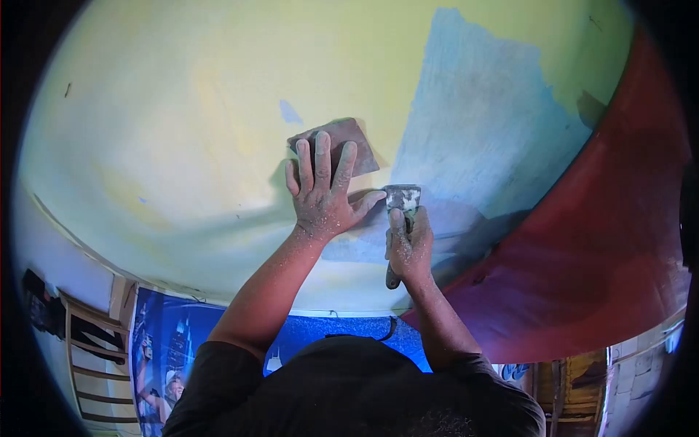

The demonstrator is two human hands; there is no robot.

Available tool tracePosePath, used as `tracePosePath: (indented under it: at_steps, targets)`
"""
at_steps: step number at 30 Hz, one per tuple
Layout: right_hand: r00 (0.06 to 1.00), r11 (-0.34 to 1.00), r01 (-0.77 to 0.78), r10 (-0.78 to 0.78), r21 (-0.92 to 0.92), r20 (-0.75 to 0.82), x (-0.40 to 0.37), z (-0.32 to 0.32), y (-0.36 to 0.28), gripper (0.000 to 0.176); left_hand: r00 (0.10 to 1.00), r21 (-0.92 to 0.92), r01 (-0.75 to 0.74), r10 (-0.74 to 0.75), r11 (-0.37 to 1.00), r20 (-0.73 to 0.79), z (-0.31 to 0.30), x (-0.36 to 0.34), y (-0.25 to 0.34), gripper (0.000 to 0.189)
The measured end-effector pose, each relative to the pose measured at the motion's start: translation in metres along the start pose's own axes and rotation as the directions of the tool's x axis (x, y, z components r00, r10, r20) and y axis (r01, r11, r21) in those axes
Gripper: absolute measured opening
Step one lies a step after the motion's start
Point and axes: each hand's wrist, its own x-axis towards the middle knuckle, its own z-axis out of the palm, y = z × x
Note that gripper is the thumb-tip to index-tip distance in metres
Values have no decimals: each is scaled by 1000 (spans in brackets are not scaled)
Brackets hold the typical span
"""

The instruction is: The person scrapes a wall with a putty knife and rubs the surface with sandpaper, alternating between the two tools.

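My left hand (322,191) lies with fingers spread over a brown sheet of sandpaper (358,149), holding it against the pale yellow painted surface (211,95). Dust whitens the fingers and wrist. Just to its right, my right hand (411,244) is closed around a putty knife (403,197), whose short, wide blade is smeared with white and points up. The handle's end sticks out below the fist. My left thumb reaches to the blade's left edge. A large light-blue patch (480,109) with ragged edges spreads above and right of the knife.
A dark red sheet (582,240) curves along the right side. Below are a blue printed banner (175,328), a wooden ladder-like frame (102,375) with dark cloth at lower left, and wooden boards (571,386) at lower right. A small blue spot (290,112) shows above the sandpaper.
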Motion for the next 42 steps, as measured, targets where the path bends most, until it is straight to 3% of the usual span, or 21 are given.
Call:
tracePosePath:
  at_steps: [7, 10, 16, 19, 22, 28, 34, 40, 42]
  targets:
    - [999, 998, -42, 42, 46, -2, -7, 0, -12, 39, 1000, 3, -7, 7, 1000, -13, 1, 0, 2, 110]
    - [994, 994, 102, -100, 34, -49, -1, 5, 3, 31, 1000, 8, 1, -1, 1000, 12, -2, -1, 3, 110]
    - [1000, 993, -6, 8, 114, -21, -5, 4, -8, 28, 1000, 12, -1, 1, 1000, 4, 0, 1, 3, 109]
    - [1000, 990, -1, 4, 143, -20, -6, 6, -14, 28, 1000, 41, -4, 3, 999, 6, 0, -2, 5, 107]
    - [999, 996, 36, -34, 79, -32, -1, 4, 5, 39, 1000, 19, 2, -2, 1000, -6, 2, 0, 4, 106]
    - [999, 994, -22, 25, 108, -24, -6, 4, -15, 42, 1000, 48, -2, 3, 999, -11, 2, -2, 6, 104]
    - [996, 997, 74, -73, 36, -42, 0, 4, 1, 41, 1000, 49, 6, -6, 999, -3, 1, -4, 6, 103]
    - [1000, 995, -17, 19, 97, -22, -5, 5, -12, 43, 1000, 54, 6, -5, 999, -18, 4, -3, 6, 102]
    - [998, 996, 55, -52, 77, -40, -2, 6, -13, 34, 1000, 64, 2, -1, 998, -24, 4, -3, 6, 102]
